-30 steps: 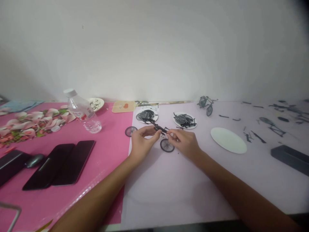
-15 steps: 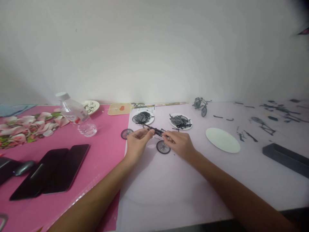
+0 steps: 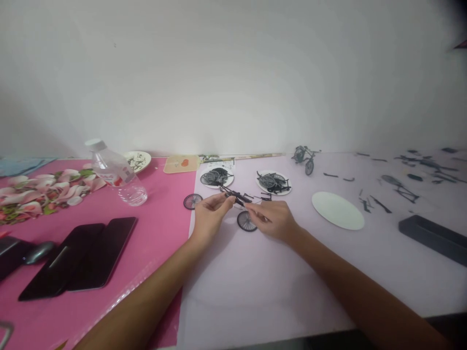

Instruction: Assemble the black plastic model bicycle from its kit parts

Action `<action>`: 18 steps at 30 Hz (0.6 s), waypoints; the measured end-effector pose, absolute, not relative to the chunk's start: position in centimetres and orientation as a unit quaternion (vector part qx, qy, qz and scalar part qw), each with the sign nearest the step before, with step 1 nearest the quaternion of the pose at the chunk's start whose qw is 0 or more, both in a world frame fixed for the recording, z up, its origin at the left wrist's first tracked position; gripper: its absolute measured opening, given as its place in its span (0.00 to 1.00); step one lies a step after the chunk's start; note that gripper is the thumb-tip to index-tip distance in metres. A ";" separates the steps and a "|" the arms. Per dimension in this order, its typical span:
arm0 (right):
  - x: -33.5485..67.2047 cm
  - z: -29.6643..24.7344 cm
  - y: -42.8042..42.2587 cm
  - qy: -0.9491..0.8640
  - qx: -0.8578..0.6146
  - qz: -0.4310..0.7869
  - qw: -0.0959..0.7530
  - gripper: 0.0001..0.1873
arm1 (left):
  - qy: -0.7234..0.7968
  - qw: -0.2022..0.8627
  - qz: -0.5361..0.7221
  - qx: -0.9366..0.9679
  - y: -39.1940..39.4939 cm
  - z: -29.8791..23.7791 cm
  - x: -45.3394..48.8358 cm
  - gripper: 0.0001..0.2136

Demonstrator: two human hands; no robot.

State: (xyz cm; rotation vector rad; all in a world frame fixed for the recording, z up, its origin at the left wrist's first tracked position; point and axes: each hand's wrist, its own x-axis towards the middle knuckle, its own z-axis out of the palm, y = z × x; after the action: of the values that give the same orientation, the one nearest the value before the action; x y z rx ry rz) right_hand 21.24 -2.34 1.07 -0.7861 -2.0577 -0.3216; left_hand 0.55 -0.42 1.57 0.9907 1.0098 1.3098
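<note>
My left hand (image 3: 211, 214) pinches a thin black model bicycle frame (image 3: 239, 196) above the white part of the table. At its lower right end, the thumb and fingertips of my right hand (image 3: 272, 216) are pressed together on the same piece; whether a smaller part sits between them I cannot make out. Below it, a spoked black wheel (image 3: 247, 221) lies partly behind my right fingers. Another spoked wheel (image 3: 192, 201) rests left of my left hand. Two white plates piled with bicycle parts, a left plate (image 3: 231, 182) and a right plate (image 3: 260, 183), stand just behind.
An assembled model bicycle (image 3: 305, 159) stands near the wall. To the right are a white oval plate (image 3: 337, 210), a dark tray (image 3: 434, 238) and scattered black parts. On the pink side are a water bottle (image 3: 118, 172), artificial petals (image 3: 47, 189) and two black phones (image 3: 102, 253).
The black frame has turned slightly in my fingers, and my right fingertips have shifted a little along its lower end. The view has moved very slightly.
</note>
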 end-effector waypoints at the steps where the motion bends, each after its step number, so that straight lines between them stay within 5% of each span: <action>1: 21.3 1.1 -2.4 -0.826 -0.323 -0.125 0.445 0.13 | 0.431 0.572 0.560 0.417 -0.3 1.5 0.5 0.20; 18: 21.2 1.2 -2.2 -0.798 -0.368 -0.138 0.457 0.08 | 0.378 0.645 0.540 0.387 -0.3 0.9 0.5 0.22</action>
State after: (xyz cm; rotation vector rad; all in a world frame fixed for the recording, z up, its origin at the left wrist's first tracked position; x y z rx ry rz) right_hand 21.19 -2.23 1.24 -0.9080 -1.9672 -0.3413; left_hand 0.53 -0.32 0.90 0.8816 0.8616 1.2290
